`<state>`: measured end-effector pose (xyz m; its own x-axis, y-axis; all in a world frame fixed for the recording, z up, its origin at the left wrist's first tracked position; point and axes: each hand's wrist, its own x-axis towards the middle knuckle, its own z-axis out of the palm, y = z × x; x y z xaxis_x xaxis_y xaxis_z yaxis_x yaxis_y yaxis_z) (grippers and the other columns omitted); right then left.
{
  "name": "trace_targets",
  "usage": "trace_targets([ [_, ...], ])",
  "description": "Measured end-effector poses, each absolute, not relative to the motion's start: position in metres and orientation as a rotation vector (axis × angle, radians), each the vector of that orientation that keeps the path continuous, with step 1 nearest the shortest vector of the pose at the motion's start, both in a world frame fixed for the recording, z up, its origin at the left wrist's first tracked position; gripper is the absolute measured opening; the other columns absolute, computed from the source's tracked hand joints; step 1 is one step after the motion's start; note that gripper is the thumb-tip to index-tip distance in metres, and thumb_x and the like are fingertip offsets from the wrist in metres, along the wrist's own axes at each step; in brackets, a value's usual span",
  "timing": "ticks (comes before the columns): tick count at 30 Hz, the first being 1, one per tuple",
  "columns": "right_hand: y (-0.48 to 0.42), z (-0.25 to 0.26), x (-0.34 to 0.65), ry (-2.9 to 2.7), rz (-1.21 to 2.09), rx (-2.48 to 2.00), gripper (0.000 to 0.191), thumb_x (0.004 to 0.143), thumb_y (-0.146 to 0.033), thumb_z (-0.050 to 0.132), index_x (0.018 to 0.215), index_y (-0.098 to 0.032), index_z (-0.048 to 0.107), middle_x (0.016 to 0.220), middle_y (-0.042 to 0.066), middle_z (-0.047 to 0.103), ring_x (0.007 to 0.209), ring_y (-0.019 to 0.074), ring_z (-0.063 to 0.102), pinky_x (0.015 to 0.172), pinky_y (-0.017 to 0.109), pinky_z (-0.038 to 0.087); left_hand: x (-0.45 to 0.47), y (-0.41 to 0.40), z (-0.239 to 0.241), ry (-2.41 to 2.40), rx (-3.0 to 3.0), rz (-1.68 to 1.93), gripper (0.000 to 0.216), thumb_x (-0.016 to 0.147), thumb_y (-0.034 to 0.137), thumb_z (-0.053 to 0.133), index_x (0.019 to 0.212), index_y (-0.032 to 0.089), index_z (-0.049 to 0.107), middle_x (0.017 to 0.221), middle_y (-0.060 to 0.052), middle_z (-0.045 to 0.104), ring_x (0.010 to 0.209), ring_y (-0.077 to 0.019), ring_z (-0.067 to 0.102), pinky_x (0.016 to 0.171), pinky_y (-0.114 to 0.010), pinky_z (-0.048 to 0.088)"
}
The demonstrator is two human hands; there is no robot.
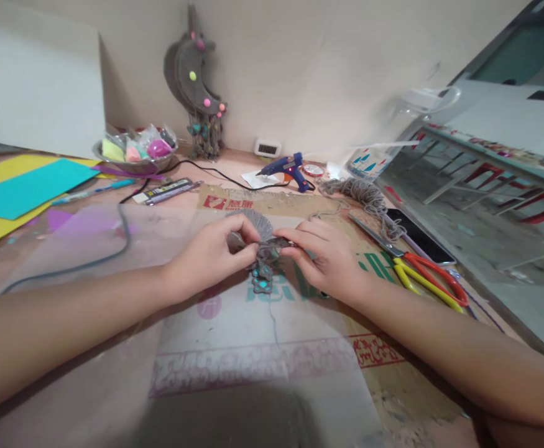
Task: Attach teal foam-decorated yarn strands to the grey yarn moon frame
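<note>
Between my two hands is a small grey ornament with turquoise centres [262, 283], its pieces hanging down over the printed sheet. My left hand [222, 246] pinches its upper left side between thumb and forefinger. On the other side, the thumb and forefinger of my right hand [321, 255] close on the ornament's upper right edge. Just behind the fingertips lies a round grey piece wound with cord [255, 224], partly covered by my left hand. A thin thread [273, 320] trails below the ornament.
Scissors with red and yellow handles [428, 280] lie right of my right hand, by a phone [418, 236] and grey yarn [362, 196]. Behind are a blue glue gun [285, 171], a bowl of packets [136, 162] and a grey moon hanging [192, 74]. A cable [125, 233] crosses the left side.
</note>
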<state>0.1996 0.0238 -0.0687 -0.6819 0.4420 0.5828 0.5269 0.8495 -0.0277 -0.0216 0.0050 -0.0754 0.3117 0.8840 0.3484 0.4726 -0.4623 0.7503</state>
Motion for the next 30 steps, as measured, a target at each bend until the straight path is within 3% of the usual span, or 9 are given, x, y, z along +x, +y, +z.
trace_targets([
  [30,0.0246,-0.0725,0.1995,-2.364,-0.052,-0.825,0.026,0.094,-0.032,0.051,0.105,-0.016,0.068,0.079,0.006,0.066,0.072,0.0169,0.058,0.067,0.029,0.044,-0.0209,0.0044,-0.0737,1.199,2.054,0.983,0.003,0.080,0.019,0.055,0.080,0.019,0.058,0.081,0.001,0.067,0.077,-0.0133,0.061,0.070,-0.024,0.048],
])
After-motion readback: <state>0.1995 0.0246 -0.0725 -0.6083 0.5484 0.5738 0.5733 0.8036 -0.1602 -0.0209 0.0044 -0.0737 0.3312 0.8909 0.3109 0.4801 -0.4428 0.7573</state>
